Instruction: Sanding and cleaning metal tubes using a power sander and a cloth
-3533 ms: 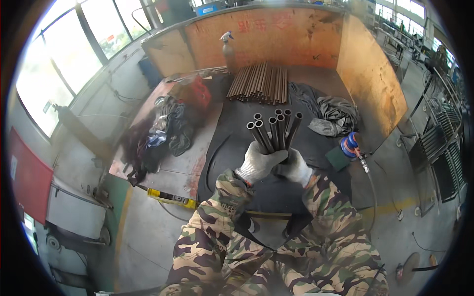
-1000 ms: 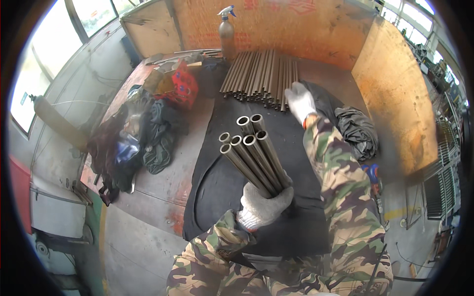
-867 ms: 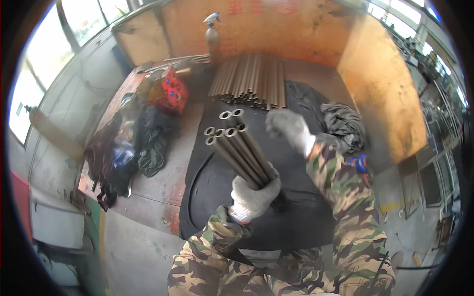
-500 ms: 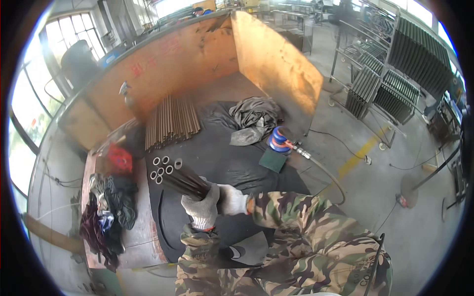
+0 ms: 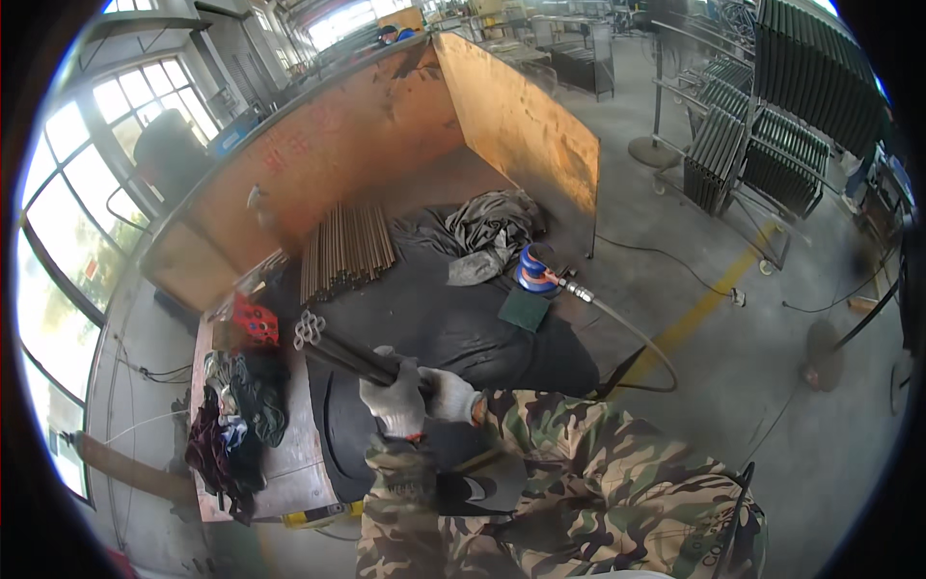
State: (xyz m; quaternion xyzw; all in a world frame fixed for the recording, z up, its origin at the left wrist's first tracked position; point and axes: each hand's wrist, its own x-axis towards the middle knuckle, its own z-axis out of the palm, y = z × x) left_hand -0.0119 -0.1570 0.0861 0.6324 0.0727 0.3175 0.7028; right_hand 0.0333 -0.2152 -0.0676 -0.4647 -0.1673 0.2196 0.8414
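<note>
A bundle of dark metal tubes (image 5: pixel 349 357) slants up and to the left out of my grip, its round open ends clustered at the far end. My left hand (image 5: pixel 394 398), in a whitish knit glove, is closed around the tubes. Close against it on the right, my gloved right hand (image 5: pixel 449 397) is closed at the near end of the bundle; its fingers are partly hidden behind the left hand. Beyond lies a pile of similar tubes (image 5: pixel 347 253) on the black cloth (image 5: pixel 434 328) covering the table.
Right of the cloth's middle stand a blue air sander (image 5: pixel 536 270) with a hose (image 5: pixel 632 333) and a green abrasive pad (image 5: pixel 524 311). Crumpled grey cloth (image 5: pixel 492 227) lies behind them. Orange boards (image 5: pixel 521 116) wall the table's back. Rags (image 5: pixel 236 415) and a red object (image 5: pixel 255 320) lie left.
The tubes' open ends have drawn together into a tighter cluster. Both hands still hold the bundle. The whole view has shifted slightly.
</note>
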